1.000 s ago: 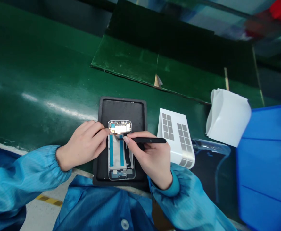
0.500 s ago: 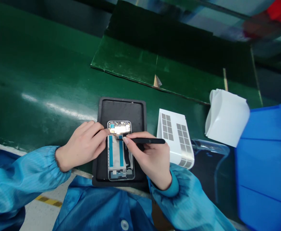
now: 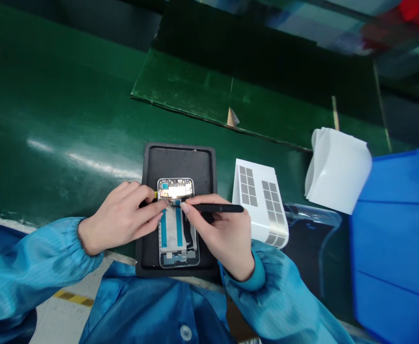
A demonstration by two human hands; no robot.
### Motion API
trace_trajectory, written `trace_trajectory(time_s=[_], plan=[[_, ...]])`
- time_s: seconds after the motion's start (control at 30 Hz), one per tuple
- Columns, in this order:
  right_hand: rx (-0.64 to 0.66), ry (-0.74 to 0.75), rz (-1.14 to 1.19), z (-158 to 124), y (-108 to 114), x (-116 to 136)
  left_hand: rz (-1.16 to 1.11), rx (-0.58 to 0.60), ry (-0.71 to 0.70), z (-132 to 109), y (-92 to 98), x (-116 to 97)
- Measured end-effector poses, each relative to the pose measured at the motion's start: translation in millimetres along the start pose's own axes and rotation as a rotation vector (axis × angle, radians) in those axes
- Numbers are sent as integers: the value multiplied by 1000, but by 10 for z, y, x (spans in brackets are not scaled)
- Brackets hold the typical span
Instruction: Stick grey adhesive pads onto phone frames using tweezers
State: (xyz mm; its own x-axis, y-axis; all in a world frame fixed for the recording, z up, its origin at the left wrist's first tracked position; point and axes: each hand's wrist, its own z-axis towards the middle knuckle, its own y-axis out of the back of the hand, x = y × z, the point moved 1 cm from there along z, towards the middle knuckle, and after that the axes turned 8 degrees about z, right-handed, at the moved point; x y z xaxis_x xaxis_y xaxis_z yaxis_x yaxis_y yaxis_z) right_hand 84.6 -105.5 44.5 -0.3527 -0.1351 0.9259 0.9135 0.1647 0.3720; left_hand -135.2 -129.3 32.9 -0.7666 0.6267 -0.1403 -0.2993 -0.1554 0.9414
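An opened phone with its circuit board showing lies in a black tray. Two blue strips run along its light middle part. My right hand grips black tweezers, whose tip points left over the phone just below the board. From the left, my left hand reaches onto the phone, its fingers bent and the index fingertip close to the tweezers' tip. A small yellow bit shows beside those fingers; whether they pinch anything is too small to tell.
Right of the tray stands a folded white sheet with grey squares. Farther right are white sheets, a clear plastic piece and a blue bin. A green board lies behind on the green table.
My left fingertips have moved slightly right and down, from the phone's left edge to near the tweezers' tip. The yellow bit now shows. The whole view has shifted a little.
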Motion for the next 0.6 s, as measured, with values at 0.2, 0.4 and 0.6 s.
trace_trajectory(time_s=[0.2, 0.4, 0.6], plan=[[1, -5, -7, 3, -1, 4, 39, 60, -17, -3, 8, -2], [-12, -11, 18, -1, -5, -11, 83, 91, -43, 1, 34, -16], [-30, -12, 62, -33, 6, -33, 91, 74, -60, 20, 45, -26]])
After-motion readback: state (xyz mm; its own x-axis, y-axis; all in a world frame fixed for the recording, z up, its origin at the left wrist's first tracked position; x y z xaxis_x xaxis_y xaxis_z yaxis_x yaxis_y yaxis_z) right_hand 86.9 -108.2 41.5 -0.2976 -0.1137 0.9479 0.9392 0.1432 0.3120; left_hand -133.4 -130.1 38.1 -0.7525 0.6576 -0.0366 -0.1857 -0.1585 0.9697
